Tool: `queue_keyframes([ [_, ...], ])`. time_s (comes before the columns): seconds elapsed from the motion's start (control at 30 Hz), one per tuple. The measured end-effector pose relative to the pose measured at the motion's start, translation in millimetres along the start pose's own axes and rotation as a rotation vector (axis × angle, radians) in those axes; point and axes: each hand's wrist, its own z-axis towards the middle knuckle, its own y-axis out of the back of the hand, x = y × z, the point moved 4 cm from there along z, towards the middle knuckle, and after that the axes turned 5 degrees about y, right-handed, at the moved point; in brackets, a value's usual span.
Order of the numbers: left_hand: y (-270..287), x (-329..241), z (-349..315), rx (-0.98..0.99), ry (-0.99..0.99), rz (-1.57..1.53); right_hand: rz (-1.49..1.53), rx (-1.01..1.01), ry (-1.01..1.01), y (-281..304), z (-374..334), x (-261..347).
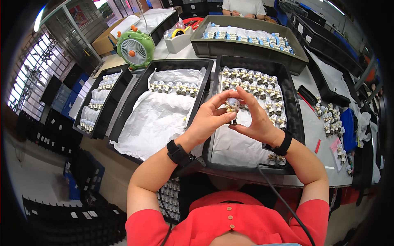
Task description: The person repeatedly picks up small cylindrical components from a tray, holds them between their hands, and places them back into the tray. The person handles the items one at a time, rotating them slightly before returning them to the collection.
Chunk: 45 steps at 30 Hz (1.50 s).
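A small figurine point(232, 104) with pale hair and a white and gold body is held upright between my two hands. My left hand point(211, 121) pinches it from the side, thumb across its lower body. My right hand point(260, 121) curves round the other side, with fingertips near the head and the thumb by the feet. Beneath them is a black tray point(298, 135) lined with white sheet, with rows of similar figurines point(256, 88) at its far and right sides. To the left, another black tray point(127, 110) holds one row of figurines point(174, 87) on white sheet.
A narrower black tray point(102, 123) with figurines stands far left, near a green fan point(135, 47). Behind is an olive bin point(254, 51) of blue-and-white figures; a person point(244, 7) sits beyond. Loose figurines point(330, 119), a blue bin point(349, 129) and a red stick point(317, 146) lie right.
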Motion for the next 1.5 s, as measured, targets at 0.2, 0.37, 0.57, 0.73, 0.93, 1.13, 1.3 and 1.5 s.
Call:
queue_keyframes([
  [0.2, 3, 6, -1, -0.018, -0.022, -0.031, 0.031, -0.011, -0.046, -2, -3, -7],
  [0.37, 8, 10, -2, -0.065, -0.038, 0.009, 0.107, -0.038, -0.144, 1, -2, -6],
  [0.57, 5, 5, -2, -0.068, -0.057, -0.036, 0.174, -0.038, -0.217, 2, -3, -13],
  [0.73, 4, 2, -3, -0.101, -0.096, 0.104, 0.143, -0.034, -0.233, -2, -5, -13],
  [0.93, 5, 5, -2, -0.155, 0.006, -0.040, 0.111, -0.041, -0.221, 0, -4, -10],
  [1.13, 6, 10, -2, -0.077, 0.065, -0.280, 0.118, -0.058, -0.231, 2, -4, -10],
  [1.3, 4, 10, 0, -0.020, 0.035, -0.350, 0.156, -0.086, -0.248, 2, -4, -10],
  [1.5, 6, 13, -1, 0.019, 0.034, -0.370, 0.067, -0.129, -0.153, 5, -2, -2],
])
